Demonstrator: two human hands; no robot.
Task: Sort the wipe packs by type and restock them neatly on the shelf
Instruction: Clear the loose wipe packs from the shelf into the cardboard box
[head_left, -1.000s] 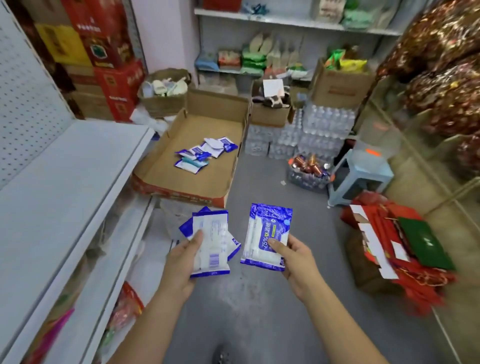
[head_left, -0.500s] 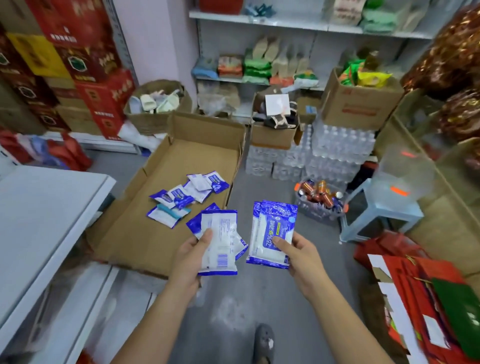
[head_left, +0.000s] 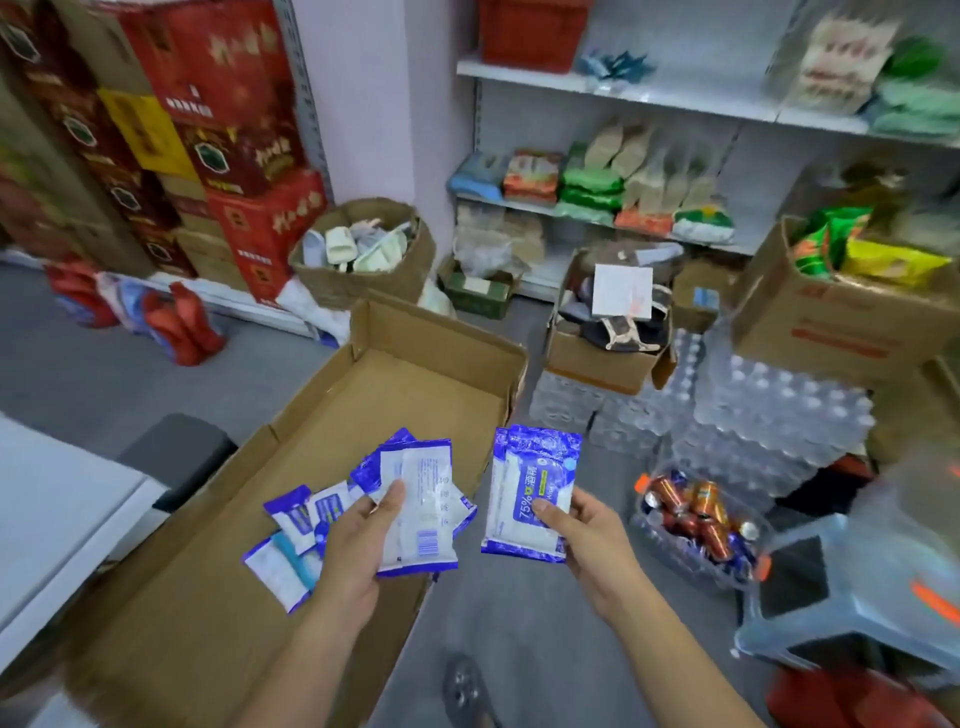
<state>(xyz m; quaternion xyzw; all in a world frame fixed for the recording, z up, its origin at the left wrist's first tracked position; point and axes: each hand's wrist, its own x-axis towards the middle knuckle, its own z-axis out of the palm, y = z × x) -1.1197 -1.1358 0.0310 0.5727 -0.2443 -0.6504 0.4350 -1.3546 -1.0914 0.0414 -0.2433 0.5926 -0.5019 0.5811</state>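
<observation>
Fingers (head_left: 388, 500) of left hand (head_left: 358, 551) clamped on a fanned stack (head_left: 421, 499) of wipe packs, thumb on top, backs facing up. Right hand (head_left: 589, 530) pinches one pack (head_left: 535, 493) near its lower edge, thumb on the 75% label. Both are held over the near end of the box (head_left: 431, 384), where loose packs (head_left: 293, 535) lie on the cardboard. Shelf (head_left: 57, 499) is off to the left, and I see nothing restocked on it. Risks as I read them: the stack is splayed, not squared, and it's slick film on film, so a lower one could slide out when the hand tilts or reaches, into the box at best, onto the floor at worst. Stack shows backs and the single pack shows its front, so merging without flipping invites a mis-sort. One of the loose packs has a teal stripe, probably another type, and scooping the lot at once would mix it in. Right grip is at one end only and could twist loose if that hand also grabs more. Blurry shoe (head_left: 467, 686) sits near the box edge, so there's a kick risk when turning to the shelf.
</observation>
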